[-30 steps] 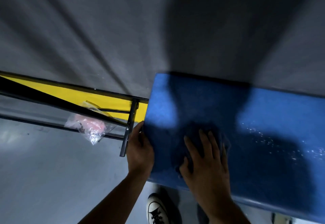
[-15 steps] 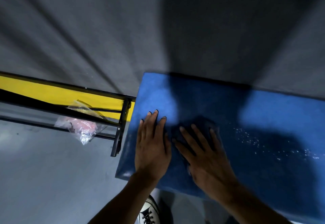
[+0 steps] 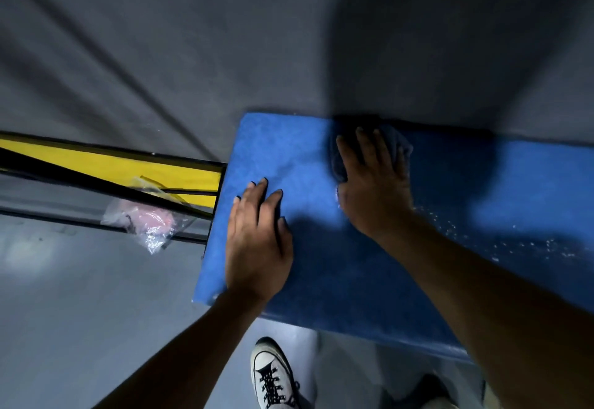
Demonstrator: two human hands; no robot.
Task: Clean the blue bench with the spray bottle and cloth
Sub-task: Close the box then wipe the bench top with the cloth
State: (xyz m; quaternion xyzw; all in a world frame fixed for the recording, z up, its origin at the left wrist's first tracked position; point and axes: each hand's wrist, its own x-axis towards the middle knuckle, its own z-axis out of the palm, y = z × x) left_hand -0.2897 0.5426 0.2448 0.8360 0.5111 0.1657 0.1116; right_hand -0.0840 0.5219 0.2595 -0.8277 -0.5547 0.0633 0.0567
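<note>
Blue desk (image 3: 321, 164), droplet-speckled at right: our right hand (image 3: 374, 190) pressed flat the bunched dark cloth (image 3: 401, 146) at its far edge; left hand (image 3: 257, 244) lay open.

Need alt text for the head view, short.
Right hand presses a crumpled blue-grey cloth on a blue padded bench near its far edge; left hand rests flat near the bench's left end. White droplets speckle its right side.

left hand (image 3: 257, 241): flat on blue table (image 3: 353, 273), near its left end | right hand (image 3: 374, 183): pressing cloth (image 3: 401, 145) at far edge | droplets (image 3: 514, 241): right side
</note>
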